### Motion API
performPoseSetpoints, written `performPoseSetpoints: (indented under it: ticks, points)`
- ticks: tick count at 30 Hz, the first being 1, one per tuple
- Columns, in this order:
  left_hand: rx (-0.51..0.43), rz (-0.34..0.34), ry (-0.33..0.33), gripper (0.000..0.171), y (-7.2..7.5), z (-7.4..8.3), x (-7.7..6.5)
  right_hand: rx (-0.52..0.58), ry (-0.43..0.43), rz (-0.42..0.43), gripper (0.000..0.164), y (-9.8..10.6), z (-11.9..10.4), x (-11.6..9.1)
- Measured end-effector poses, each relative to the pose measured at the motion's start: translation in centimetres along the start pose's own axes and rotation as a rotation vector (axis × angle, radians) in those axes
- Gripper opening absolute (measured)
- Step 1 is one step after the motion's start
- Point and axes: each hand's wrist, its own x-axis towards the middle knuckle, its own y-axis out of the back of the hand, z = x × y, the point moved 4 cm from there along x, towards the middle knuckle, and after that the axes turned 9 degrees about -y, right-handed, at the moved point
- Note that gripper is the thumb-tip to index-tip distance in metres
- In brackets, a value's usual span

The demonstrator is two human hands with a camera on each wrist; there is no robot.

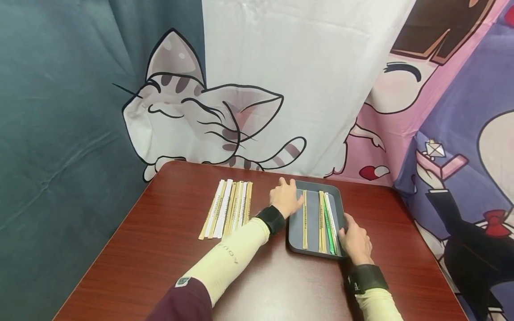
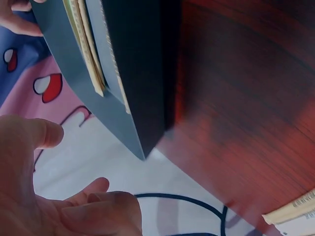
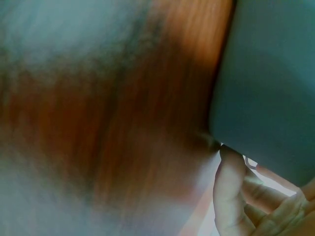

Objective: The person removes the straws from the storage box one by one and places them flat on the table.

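Observation:
A dark grey rectangular tray (image 1: 296,229) lies on the table, holding several long, thin wrapped sticks. Among them are a lone tan one (image 1: 305,220) on its left side, more tan ones (image 1: 321,220), a green one (image 1: 329,227) and a white one (image 1: 332,214) grouped at the right. My right hand (image 1: 356,240) grips the tray's right rim, thumb at the edge and fingers along the outside. Beside the tray's far left corner is my left hand (image 1: 286,198); the left wrist view shows its fingers spread apart, holding nothing, with a gap to the tray wall (image 2: 142,98).
Left of the tray, a row of tan and white wrapped sticks (image 1: 226,209) lies side by side on the brown table (image 1: 132,249). My left forearm (image 1: 229,256) reaches past their near ends. Printed cloth (image 1: 305,80) hangs along the table's far edge.

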Motion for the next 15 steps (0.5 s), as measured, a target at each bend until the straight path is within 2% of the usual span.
performPoseSetpoints:
  ticks: [6, 12, 15]
  points:
    - [-0.010, -0.024, -0.036, 0.060, -0.5, 2.1, 0.3, 0.002, -0.002, 0.008, 0.057, -0.1, 0.1, 0.0]
    - [0.048, -0.031, -0.074, 0.055, -1.3, 4.3, 0.5, 0.008, 0.010, 0.007, 0.057, 0.0, 0.1, 0.1]
    - [0.049, -0.047, -0.064, 0.051, -1.9, 5.2, 0.7, 0.007, 0.011, 0.016, 0.057, 0.0, 0.1, 0.1]
